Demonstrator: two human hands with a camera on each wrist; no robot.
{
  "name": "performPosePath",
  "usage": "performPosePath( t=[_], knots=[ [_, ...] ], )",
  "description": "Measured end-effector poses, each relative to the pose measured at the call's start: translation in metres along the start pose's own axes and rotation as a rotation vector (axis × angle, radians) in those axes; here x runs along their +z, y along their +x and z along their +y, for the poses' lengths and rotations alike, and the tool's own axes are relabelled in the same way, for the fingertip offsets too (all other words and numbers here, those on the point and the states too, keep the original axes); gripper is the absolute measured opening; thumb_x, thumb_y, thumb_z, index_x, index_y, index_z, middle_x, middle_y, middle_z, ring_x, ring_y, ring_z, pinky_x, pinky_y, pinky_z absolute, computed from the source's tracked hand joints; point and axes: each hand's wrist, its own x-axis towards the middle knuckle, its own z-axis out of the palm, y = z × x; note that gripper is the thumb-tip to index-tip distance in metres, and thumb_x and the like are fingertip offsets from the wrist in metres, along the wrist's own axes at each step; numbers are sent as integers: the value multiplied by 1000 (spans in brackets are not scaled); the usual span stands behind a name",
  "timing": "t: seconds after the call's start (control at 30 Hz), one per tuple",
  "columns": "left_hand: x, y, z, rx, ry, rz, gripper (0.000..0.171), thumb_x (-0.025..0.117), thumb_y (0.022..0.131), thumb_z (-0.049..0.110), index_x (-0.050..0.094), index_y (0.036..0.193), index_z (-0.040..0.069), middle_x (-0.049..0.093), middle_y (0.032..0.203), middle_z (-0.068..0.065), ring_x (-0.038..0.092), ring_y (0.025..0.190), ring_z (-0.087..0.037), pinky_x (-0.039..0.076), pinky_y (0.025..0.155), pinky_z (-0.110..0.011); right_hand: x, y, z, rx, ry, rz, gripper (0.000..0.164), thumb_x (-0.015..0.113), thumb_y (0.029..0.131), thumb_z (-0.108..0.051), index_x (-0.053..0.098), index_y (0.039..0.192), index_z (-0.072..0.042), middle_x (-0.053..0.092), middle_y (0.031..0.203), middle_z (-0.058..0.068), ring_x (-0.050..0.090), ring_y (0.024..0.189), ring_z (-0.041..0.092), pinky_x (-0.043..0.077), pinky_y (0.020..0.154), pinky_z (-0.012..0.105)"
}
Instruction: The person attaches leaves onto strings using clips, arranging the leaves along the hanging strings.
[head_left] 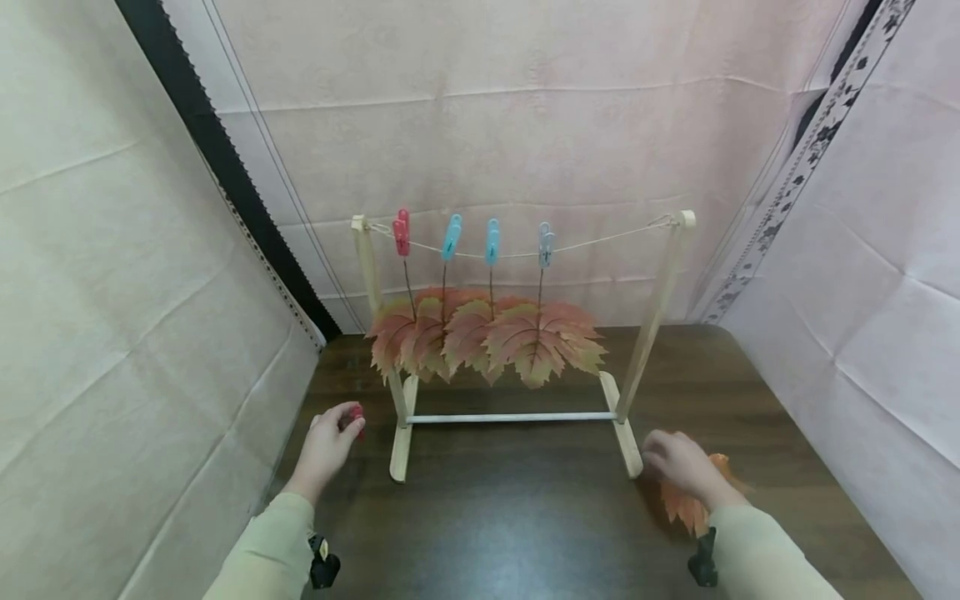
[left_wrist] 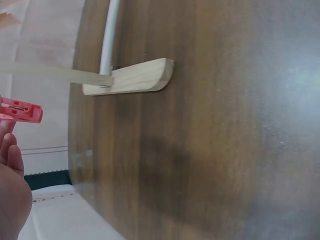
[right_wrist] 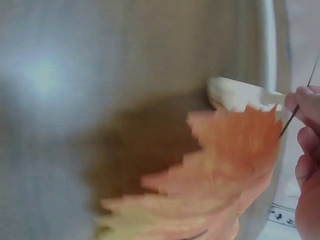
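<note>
Between its thumb and fingers my left hand point(head_left: 328, 444) pinches a red clothespin point(left_wrist: 22, 110), left of the wooden stand. My right hand point(head_left: 681, 467), by the stand's right foot, holds an orange leaf point(right_wrist: 225, 165) by its thin dark stem; in the head view the hand and wrist partly cover this leaf. A string point(head_left: 600, 242) runs between the tops of the stand's posts. From it hang several reddish leaves point(head_left: 536, 337), their stems held by a red clothespin point(head_left: 402, 233) at the left and blue clothespins point(head_left: 492, 242) further right.
The wooden stand has two slanted posts point(head_left: 651, 325), flat feet point(head_left: 402, 454) and a white crossbar point(head_left: 510, 417) low between them. Beneath it lies a dark brown tabletop point(head_left: 510, 508). Pale cloth walls point(head_left: 525, 150) rise behind and on both sides.
</note>
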Motion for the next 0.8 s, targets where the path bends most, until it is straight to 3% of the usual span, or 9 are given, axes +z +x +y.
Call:
performPosePath(
  t=[0.17, 0.33, 0.57, 0.8],
  knots=[
    [-10, 4, 5, -25, -30, 19, 36, 56, 95, 20, 54, 124, -2, 59, 111, -17, 46, 99, -30, 39, 83, -46, -27, 9, -5, 104, 74, 16, 10, 62, 90, -11, 64, 99, -7, 65, 91, 4, 61, 86, 26, 48, 73, 47],
    [-20, 9, 9, -25, -61, 38, 37, 54, 96, 20, 53, 126, -3, 58, 113, -19, 47, 101, -31, 40, 85, -47, -48, 17, -15, 141, 121, 57, 19, 59, 93, -18, 62, 105, -4, 65, 102, 12, 60, 93, 32, 47, 76, 50],
    [-35, 17, 22, -29, -120, 78, 37, 52, 97, 19, 53, 126, -4, 60, 108, -18, 53, 94, -26, 43, 77, -39, -64, 25, -30, 143, 161, 144, 22, 58, 94, -23, 62, 104, -4, 65, 101, 15, 60, 95, 35, 45, 80, 51],
    [-58, 22, 45, -46, -174, 126, 43, 51, 97, 29, 50, 130, 0, 55, 110, -18, 46, 99, -27, 38, 79, -38, -78, 28, -39, 241, 270, 117, 36, 53, 94, -42, 59, 109, -9, 62, 112, 14, 54, 108, 35, 40, 87, 53]
  ],
)
